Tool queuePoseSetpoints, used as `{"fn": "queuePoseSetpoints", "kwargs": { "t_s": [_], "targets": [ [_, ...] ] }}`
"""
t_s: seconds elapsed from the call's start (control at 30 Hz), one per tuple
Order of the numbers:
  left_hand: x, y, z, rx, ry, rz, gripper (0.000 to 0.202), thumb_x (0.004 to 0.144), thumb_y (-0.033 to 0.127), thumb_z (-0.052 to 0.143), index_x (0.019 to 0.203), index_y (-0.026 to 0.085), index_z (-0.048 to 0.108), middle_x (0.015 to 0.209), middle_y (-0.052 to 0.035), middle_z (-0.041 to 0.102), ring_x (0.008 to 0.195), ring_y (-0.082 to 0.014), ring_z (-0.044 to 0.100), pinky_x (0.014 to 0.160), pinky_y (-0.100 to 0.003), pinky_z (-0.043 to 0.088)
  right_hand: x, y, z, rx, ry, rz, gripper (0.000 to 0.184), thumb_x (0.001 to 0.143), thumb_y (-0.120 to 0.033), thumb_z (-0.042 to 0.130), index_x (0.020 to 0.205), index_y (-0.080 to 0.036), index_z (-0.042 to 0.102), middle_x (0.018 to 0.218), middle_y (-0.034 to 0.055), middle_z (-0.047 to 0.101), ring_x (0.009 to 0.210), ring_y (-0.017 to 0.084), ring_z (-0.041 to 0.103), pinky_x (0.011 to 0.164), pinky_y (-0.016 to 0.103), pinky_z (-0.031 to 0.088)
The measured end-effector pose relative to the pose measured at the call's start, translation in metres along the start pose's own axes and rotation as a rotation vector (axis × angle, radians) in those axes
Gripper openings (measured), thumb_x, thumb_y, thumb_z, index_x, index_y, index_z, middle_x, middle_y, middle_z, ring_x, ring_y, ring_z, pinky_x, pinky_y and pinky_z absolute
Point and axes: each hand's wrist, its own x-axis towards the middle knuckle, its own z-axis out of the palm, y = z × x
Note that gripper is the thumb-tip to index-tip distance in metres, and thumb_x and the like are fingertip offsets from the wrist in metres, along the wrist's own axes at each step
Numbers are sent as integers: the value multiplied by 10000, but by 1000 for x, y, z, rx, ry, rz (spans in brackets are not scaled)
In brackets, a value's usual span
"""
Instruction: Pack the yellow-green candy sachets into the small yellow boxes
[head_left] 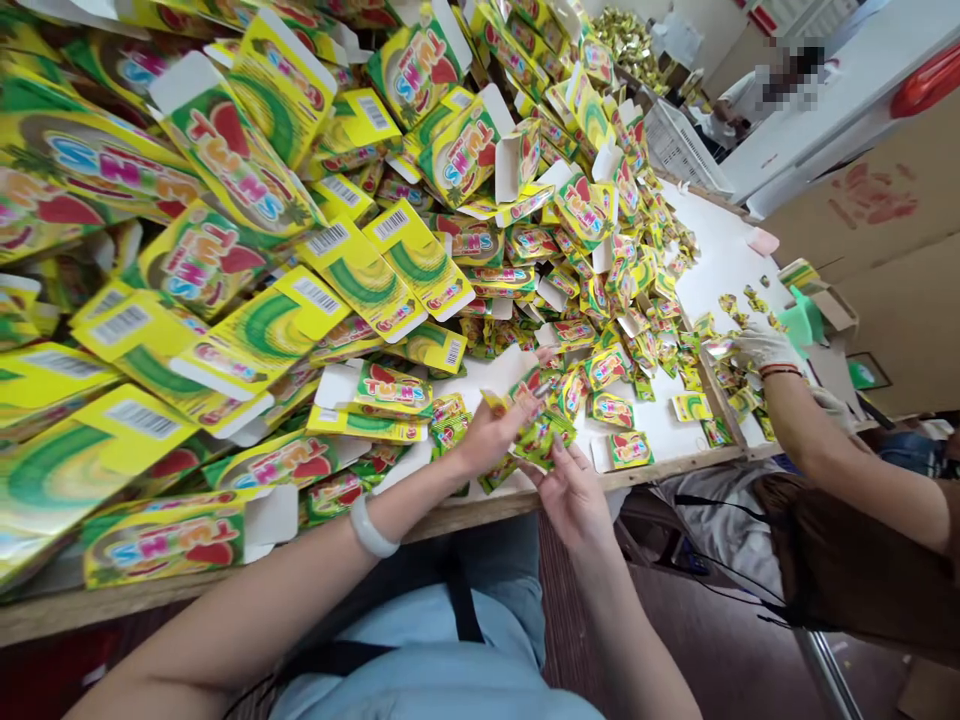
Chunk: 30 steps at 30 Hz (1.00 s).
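Note:
My left hand (pixel 491 432), with a pale bangle on its wrist, is closed round a bunch of small green and yellow candy packets (pixel 541 432) at the near edge of the white table (pixel 720 262). My right hand (pixel 571 490) is just below, its fingers pinching the same bunch from underneath. Small folded boxes (pixel 611 410) printed with fruit lie loose on the table right beyond my hands.
A big heap of yellow-green cartons (pixel 247 260) covers the left and middle of the table. A co-worker's gloved hand (pixel 761 345) rests among loose packets at the right, with a green scoop (pixel 804 318) beside it. Another person sits far back by a white crate (pixel 679 150).

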Motion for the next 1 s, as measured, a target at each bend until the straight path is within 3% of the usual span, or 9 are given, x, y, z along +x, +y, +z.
{"fn": "queuePoseSetpoints", "kwargs": {
  "t_s": [0.07, 0.17, 0.33, 0.47, 0.63, 0.73, 0.83, 0.93, 1.0],
  "targets": [
    [4, 6, -6, -59, 30, -3, 455, 808, 542, 657, 1092, 187, 682, 1045, -85, 734, 1108, -277, 641, 1035, -409, 466, 5, -17, -9, -16, 56, -67, 273, 710, -444, 833, 851, -262, 686, 897, 4, 732, 755, 153, 670, 557, 237, 518],
    [2, 7, -7, -101, -165, -152, 411, 700, 466, 780, 930, 156, 639, 782, -24, 656, 744, -188, 635, 767, -356, 548, 15, -54, -18, -112, 91, -336, 242, 743, -412, 817, 849, -264, 658, 768, -27, 657, 621, 110, 593, 495, 204, 460],
    [-6, 9, 0, -104, -436, -235, 371, 669, 386, 812, 813, 164, 551, 687, 48, 512, 595, -88, 480, 567, -240, 454, 26, -87, -7, -537, -168, -627, 145, 835, -361, 739, 931, -269, 682, 832, 20, 644, 716, 164, 611, 602, 295, 531],
    [-6, 14, -2, -50, -515, -271, 334, 697, 369, 789, 799, 162, 546, 667, 46, 529, 583, -90, 475, 535, -232, 413, 34, -98, -9, -811, -430, -615, 85, 897, -270, 667, 966, -266, 717, 942, 47, 636, 867, 183, 617, 676, 291, 523],
    [-7, 5, 0, 74, -545, -259, 294, 718, 352, 759, 763, 170, 532, 639, 55, 528, 577, -98, 484, 545, -236, 404, 29, -122, -7, -1169, -676, -524, 165, 945, -226, 597, 1030, -258, 735, 900, 46, 620, 803, 169, 604, 669, 278, 490],
    [-7, 0, 2, 97, -547, -254, 274, 705, 319, 747, 739, 176, 516, 617, 60, 518, 568, -103, 501, 548, -241, 415, 22, -128, 0, -1287, -726, -532, 186, 954, -209, 574, 1057, -250, 724, 918, 55, 644, 821, 176, 622, 725, 297, 503],
    [-5, 1, 2, 18, -546, -293, 286, 704, 340, 743, 781, 179, 520, 635, 69, 504, 574, -114, 554, 578, -264, 476, 23, -126, -3, -1178, -694, -435, 196, 950, -246, 584, 1130, -235, 661, 928, 47, 666, 738, 151, 645, 651, 269, 524],
    [-5, 6, 1, -10, -561, -313, 294, 722, 355, 743, 807, 180, 523, 654, 70, 512, 574, -111, 568, 578, -262, 485, 29, -123, -12, -1070, -639, -465, 84, 933, -266, 608, 968, -221, 670, 804, 17, 648, 626, 131, 608, 570, 249, 495],
    [-5, 7, 0, 38, -571, -289, 261, 731, 329, 732, 765, 175, 524, 634, 65, 526, 568, -105, 552, 577, -250, 467, 31, -120, -15, -1076, -712, -505, 131, 939, -252, 598, 852, -223, 691, 776, 18, 656, 676, 144, 614, 624, 260, 494]
  ]
}}
